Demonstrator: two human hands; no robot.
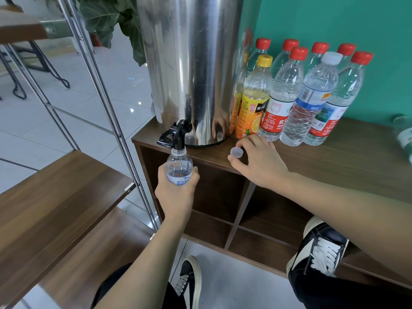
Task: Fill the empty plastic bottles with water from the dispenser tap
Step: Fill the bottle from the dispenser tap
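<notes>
I see the uncapped clear bottle (179,166) held upright right under the black tap (175,136), its open neck meeting the spout, out in front of the bench (334,161) edge. My left hand (177,192) is wrapped around the bottle's lower body, fingers curled over the blue label. I cannot tell whether water is running. The tap juts from the foot of the tall steel dispenser (191,70), which stands on the bench's left end. My right hand (258,161) rests on the bench top just right of the dispenser, its thumb and fingertips closed on a small pale cap (237,152) that lies on the wood with its hollow side up. Behind that hand stands a cluster of capped bottles against the teal wall (334,18): an orange juice bottle (254,99) with a yellow cap nearest the dispenser, a white-capped water bottle (310,101), and at least 6 red-capped water bottles (282,94) around them. Below the bench top are open cubby shelves (223,192). My 2 black-and-white sneakers (323,246) show at the bottom, and a wooden shelf rack (55,192) with metal rods stands to the left.
</notes>
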